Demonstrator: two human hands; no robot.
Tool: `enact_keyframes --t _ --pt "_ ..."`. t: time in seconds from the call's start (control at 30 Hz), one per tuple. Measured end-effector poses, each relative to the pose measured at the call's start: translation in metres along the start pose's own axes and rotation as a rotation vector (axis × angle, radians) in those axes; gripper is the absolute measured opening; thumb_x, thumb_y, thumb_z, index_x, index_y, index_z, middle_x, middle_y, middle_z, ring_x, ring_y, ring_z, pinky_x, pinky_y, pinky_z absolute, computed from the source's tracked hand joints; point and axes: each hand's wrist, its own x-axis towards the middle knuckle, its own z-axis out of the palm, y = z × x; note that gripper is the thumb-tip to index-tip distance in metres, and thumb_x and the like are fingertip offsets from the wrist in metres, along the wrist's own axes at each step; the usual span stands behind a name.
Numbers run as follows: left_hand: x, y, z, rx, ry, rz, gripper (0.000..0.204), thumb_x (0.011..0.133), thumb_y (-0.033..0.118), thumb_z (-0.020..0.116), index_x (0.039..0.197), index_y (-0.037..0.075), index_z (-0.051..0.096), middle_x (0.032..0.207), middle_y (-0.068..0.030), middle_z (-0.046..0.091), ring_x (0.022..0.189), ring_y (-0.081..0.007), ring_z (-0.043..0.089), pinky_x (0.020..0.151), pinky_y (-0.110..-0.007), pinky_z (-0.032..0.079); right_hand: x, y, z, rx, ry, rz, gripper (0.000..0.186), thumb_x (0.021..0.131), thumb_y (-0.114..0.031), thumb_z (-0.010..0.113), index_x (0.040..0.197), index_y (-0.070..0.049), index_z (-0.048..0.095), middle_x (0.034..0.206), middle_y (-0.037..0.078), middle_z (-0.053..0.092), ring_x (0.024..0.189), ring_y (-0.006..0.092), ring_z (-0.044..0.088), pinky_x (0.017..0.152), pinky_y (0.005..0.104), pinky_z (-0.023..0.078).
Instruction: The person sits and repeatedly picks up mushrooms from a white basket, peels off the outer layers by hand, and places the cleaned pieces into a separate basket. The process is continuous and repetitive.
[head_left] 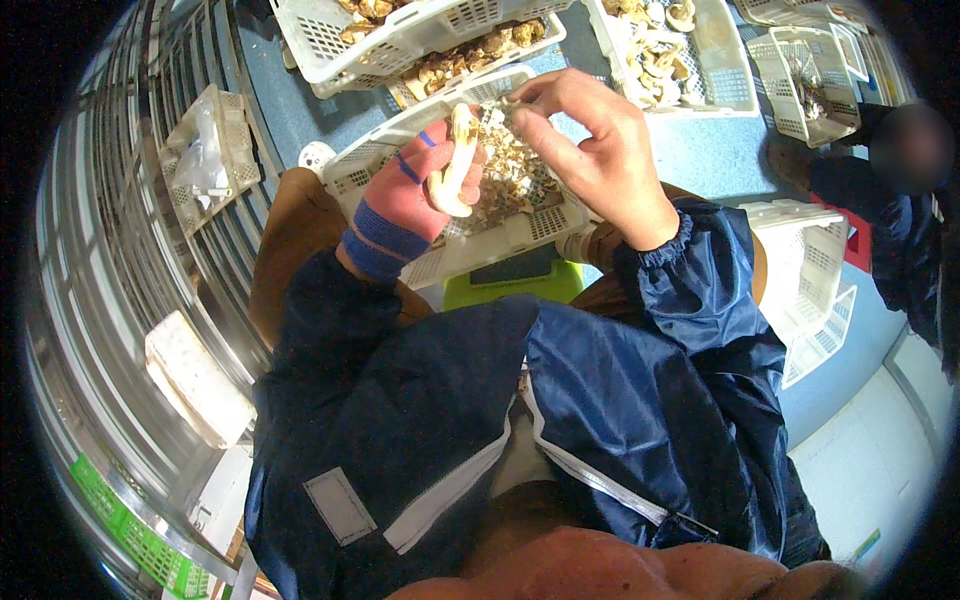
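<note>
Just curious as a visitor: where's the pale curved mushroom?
In the head view's upper middle, the mushroom is in the left grip, over the white crate of scraps.

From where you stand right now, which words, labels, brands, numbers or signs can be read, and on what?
No text can be read.
Jacket: pale patch, no legible lettering.
Left hand: blue bands, no lettering visible.
Front basket: none legible.
Green patch, lower right: too small to tell.

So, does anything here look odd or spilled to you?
Nothing looks clearly spilled; the scraps I can see lie inside the front crate. One oddity: the left hand, holding a pale curved piece, wears a pink, blue-banded glove, while the right hand is bare, so they don't match.
</note>
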Motion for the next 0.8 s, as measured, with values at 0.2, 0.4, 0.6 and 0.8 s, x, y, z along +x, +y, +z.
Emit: enact_keyframes --t 0.2,0.4,0.6,0.8 --pt "-0.014 0.020 0.033 0.704 -0.033 0.689 0.030 0.089 0.000 0.066 0.118 0.004 0.062 0.124 -0.0148 0.062 0.091 -0.0226 0.065 0.081 -0.030 0.054 -0.005 -0.011 0.005 0.089 -0.163 0.003 0.011 0.087 -0.009 0.076 0.086 -0.003 0.067 0.110 0.013 0.067 0.098 0.0262 0.068 0.084 0.0349 0.054" --pt "-0.016 0.015 0.030 0.326 -0.087 0.261 0.029 0.092 0.009 0.060 0.121 0.003 0.059 0.109 -0.0096 0.061 0.083 -0.0198 0.061 0.073 -0.030 0.052 -0.005 -0.006 0.010 -0.024 -0.136 -0.075 0.008 0.087 -0.010 0.070 0.089 -0.003 0.067 0.095 0.013 0.065 0.083 0.0327 0.067 0.070 0.0401 0.055" --pt "-0.020 0.027 0.028 -0.157 -0.201 -0.079 0.036 0.099 0.019 0.051 0.134 0.007 0.055 0.091 -0.0018 0.058 0.071 -0.0116 0.056 0.063 -0.026 0.047 -0.008 -0.004 0.008 -0.063 -0.115 0.077 0.010 0.090 -0.006 0.073 0.090 0.001 0.065 0.100 0.014 0.072 0.091 0.0263 0.072 0.078 0.0339 0.056" --pt "-0.018 0.025 0.015 -0.324 -0.153 -0.072 0.053 0.095 0.030 0.066 0.143 0.015 0.049 0.087 -0.0005 0.059 0.064 -0.0106 0.055 0.050 -0.025 0.042 -0.015 0.020 0.006 0.041 -0.093 0.363 0.023 0.091 -0.024 0.068 0.086 -0.002 0.062 0.075 0.017 0.062 0.069 0.0328 0.063 0.062 0.0427 0.049"
